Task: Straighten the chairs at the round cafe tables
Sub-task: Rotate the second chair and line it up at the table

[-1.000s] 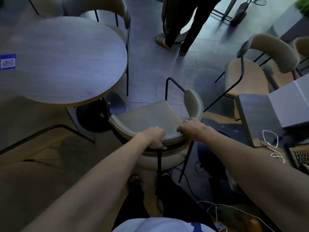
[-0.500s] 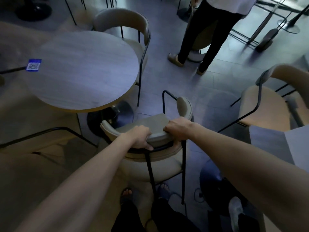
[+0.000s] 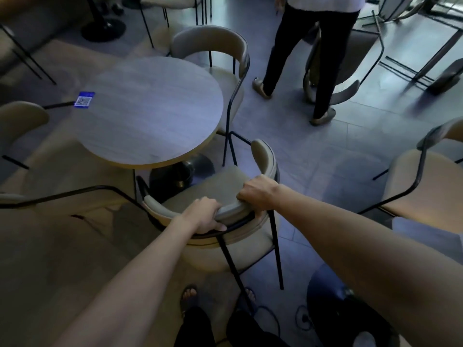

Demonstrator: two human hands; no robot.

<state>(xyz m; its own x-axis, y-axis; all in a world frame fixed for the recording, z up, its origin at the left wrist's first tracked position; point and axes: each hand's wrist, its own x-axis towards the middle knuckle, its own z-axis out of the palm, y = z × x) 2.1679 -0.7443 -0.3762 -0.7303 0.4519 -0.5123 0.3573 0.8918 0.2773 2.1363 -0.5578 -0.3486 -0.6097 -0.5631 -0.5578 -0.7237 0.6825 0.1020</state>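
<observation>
A beige cushioned chair with a curved backrest and thin black legs stands right in front of me, its seat pointing at the round grey table. My left hand grips the backrest's top rim near its middle. My right hand grips the same rim further right. The seat's front edge lies close to the table's black pedestal base. A second matching chair sits at the table's far side, tucked partly under the top.
A person in dark trousers stands beyond the table on the right. Another beige chair is at the right edge, one at the left. A blue QR card lies on the table. Cables and a dark base are by my feet.
The chair has slid forward toward the round table with both hands still on its backrest. My view has lifted, showing more of the far chair and the standing person.
</observation>
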